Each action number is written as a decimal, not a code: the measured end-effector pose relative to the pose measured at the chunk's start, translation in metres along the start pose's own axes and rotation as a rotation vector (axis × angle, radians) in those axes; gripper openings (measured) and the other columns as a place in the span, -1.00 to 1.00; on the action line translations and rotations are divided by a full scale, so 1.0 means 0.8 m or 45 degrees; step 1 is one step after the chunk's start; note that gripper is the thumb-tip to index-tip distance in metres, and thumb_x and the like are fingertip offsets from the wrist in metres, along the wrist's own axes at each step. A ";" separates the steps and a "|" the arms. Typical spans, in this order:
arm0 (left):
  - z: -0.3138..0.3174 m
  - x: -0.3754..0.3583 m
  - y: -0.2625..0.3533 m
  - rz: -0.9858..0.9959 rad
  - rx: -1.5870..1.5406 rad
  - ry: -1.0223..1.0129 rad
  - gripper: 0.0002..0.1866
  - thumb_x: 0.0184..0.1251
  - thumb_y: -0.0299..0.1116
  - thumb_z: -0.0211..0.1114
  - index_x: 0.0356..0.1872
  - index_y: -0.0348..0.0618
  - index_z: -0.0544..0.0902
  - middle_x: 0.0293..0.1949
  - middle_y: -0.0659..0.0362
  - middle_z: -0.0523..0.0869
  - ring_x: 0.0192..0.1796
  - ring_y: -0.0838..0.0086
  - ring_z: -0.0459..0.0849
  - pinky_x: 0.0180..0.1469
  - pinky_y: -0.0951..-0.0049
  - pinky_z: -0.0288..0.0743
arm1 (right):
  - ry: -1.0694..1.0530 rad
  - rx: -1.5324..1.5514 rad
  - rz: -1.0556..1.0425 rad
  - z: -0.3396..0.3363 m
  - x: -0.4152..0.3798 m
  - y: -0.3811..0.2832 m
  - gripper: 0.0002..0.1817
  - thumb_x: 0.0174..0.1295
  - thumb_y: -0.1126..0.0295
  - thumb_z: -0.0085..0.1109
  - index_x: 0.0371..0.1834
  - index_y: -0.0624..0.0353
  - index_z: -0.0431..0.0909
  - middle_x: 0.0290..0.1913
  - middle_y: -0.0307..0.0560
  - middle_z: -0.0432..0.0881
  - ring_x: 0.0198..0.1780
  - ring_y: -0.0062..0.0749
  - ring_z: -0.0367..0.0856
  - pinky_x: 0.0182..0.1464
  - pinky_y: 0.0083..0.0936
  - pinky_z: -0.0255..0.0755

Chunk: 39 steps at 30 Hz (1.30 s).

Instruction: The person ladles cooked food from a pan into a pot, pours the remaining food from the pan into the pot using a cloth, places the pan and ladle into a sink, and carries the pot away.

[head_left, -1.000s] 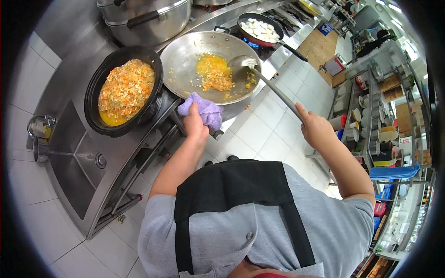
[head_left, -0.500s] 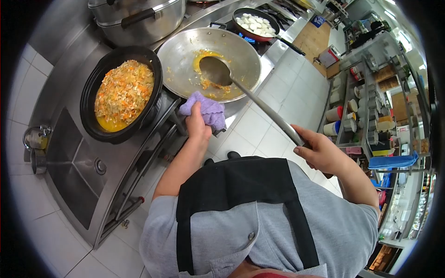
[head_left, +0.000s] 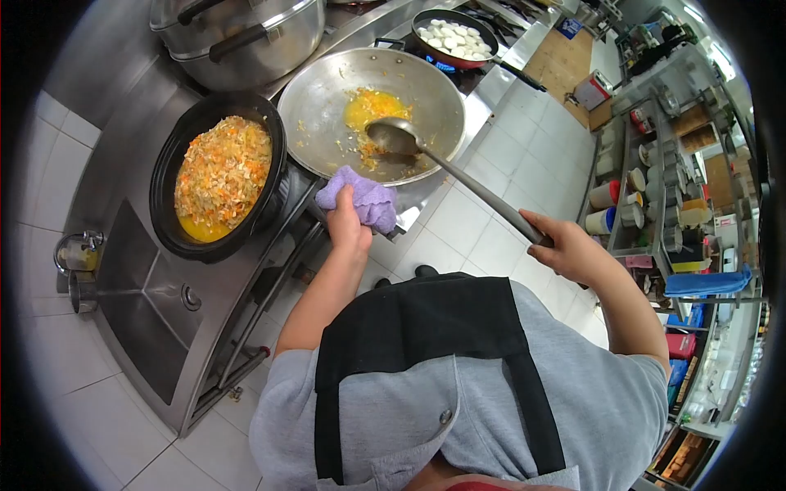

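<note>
A purple cloth is gripped by my left hand against the near rim of a large metal wok. My right hand is closed round the handle of a long ladle. The ladle's bowl rests inside the wok, beside yellow liquid with small food bits. Left of the wok stands a black pot heaped with an orange and pale chopped mixture, with yellow liquid at its near edge.
A frying pan with white round pieces sits over a blue flame behind the wok. Large steamer pots stand at the back left. A sink with a faucet lies at left. Shelves with containers line the right.
The ladle's bowl has shifted right and toward me within the wok, and more yellow liquid shows there. The view has shifted slightly. Both hands keep their hold.
</note>
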<state>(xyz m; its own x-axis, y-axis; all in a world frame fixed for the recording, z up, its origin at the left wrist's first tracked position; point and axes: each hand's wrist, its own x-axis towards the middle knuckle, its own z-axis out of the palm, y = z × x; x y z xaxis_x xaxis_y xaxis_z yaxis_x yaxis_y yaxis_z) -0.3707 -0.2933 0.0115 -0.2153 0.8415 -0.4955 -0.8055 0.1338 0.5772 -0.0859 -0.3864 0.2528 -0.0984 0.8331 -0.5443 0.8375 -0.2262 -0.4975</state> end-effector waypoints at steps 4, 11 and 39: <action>-0.001 0.001 0.008 0.047 0.029 -0.029 -0.62 0.26 -0.29 0.22 0.02 -0.30 0.47 -0.07 0.09 0.61 -0.08 0.32 0.65 -0.06 0.30 0.57 | -0.060 0.209 0.049 -0.008 -0.003 -0.014 -0.37 0.18 0.46 0.12 0.38 0.13 0.23 -0.57 -0.28 0.41 -0.63 -0.65 0.32 -0.56 -0.60 0.30; 0.010 -0.008 0.014 0.121 0.074 0.077 -0.52 0.28 -0.16 0.26 0.06 -0.33 0.45 -0.04 0.07 0.60 -0.06 0.31 0.65 -0.03 0.26 0.57 | -0.384 0.475 -0.070 -0.023 0.029 0.020 -0.38 0.20 0.47 0.10 0.38 0.20 0.22 -0.61 -0.35 0.35 -0.67 -0.70 0.29 -0.62 -0.66 0.25; 0.008 0.043 0.024 0.498 0.081 0.536 -0.49 0.17 -0.12 0.40 0.00 -0.29 0.52 -0.09 0.02 0.67 -0.07 0.26 0.68 -0.04 0.19 0.58 | -0.475 0.258 -0.642 -0.088 0.350 0.094 -0.37 0.17 0.41 0.13 0.36 0.21 0.24 -0.53 -0.10 0.54 -0.64 -0.53 0.45 -0.57 -0.50 0.39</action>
<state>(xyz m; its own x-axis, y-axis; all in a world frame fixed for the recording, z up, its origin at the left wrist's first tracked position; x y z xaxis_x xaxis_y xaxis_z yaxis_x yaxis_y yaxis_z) -0.3896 -0.2580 0.0096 -0.7022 0.5555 -0.4453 -0.5896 -0.1032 0.8011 -0.0123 -0.1341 0.1105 -0.6621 0.6395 -0.3907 0.5258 0.0248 -0.8503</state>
